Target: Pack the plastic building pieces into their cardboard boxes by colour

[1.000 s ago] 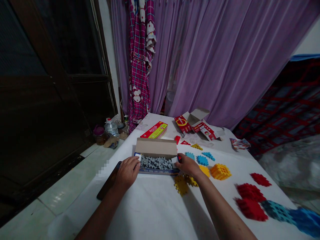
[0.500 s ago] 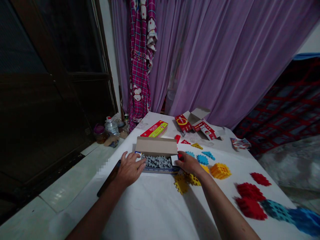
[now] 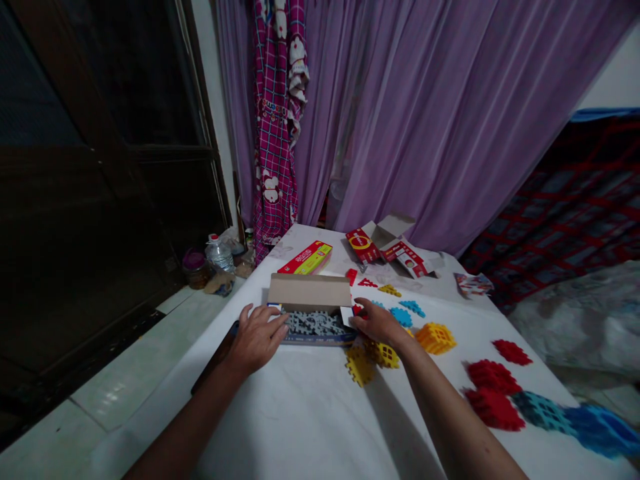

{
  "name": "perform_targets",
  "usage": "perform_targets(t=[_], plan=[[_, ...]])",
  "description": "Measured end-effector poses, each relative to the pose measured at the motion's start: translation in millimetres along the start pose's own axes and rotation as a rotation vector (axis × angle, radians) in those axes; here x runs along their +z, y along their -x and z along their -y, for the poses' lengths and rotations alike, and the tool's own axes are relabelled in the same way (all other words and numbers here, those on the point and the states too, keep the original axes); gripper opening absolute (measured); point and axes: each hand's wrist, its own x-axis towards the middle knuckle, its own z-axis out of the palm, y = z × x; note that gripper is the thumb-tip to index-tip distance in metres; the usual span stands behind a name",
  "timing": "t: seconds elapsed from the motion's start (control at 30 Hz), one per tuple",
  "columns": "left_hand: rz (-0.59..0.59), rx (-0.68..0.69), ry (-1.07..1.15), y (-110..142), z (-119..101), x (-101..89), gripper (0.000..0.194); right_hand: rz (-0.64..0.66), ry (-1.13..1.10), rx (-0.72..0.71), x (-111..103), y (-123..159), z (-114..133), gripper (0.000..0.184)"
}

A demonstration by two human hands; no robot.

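Head view: a long open box (image 3: 320, 341) is set on the white-covered counter (image 3: 310, 413), between the two hands; its lid (image 3: 310, 291) is raised along the far side.
Box contents: the tray is filled with small grey interlocking pieces (image 3: 315, 324), heaped loosely.
Left grip: the left hand (image 3: 257, 337) is laid at the box's left end, fingers spread and nothing clasped; the flap there is mostly covered.
Right grip: the right hand (image 3: 377, 323) is placed at the right end, thumb by the white flap (image 3: 345, 316); whether the flap is pinched cannot be told.
Other cartons: a red and yellow carton (image 3: 306, 259) is seen lying beyond the lid; red cardboard packaging (image 3: 363, 245) is left open at the far edge.
Loose pieces: a yellow stack (image 3: 435, 339), blue pieces (image 3: 401, 316), red stacks (image 3: 495, 408) and blue stacks (image 3: 545, 411) are spread over the counter's right side.
Left edge: a dark flat object (image 3: 213, 367) is partly hidden by the left forearm.
Room: the far side is hung with a purple curtain (image 3: 425, 100) and a pink checked cloth (image 3: 274, 147); a bottle (image 3: 219, 253) with a red cap is stood on the tiled floor (image 3: 120, 380), near a dark door (image 3: 100, 233).
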Motion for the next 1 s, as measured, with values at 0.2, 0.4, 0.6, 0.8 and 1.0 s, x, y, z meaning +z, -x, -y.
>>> perform_targets(t=[0.2,0.4,0.6,0.8,1.0], plan=[[0.026,-0.026,0.054,-2,3,-5.6,0.029,-0.051,-0.014,-0.012,-2,0,2,0.057],[0.049,-0.028,0.073,1,0,-5.6,0.026,-0.038,0.04,0.026,3,-1,12,0.058],[0.043,-0.027,0.085,-1,-2,-5.9,0.026,-0.036,0.081,0.035,7,-1,14,0.059],[0.052,-0.045,0.126,-2,-1,-7.5,0.029,-0.035,0.013,0.027,-1,-3,10,0.062],[-0.007,-0.035,0.154,-7,9,-6.2,0.036,-0.06,-0.018,0.016,-6,-10,4,0.058]])
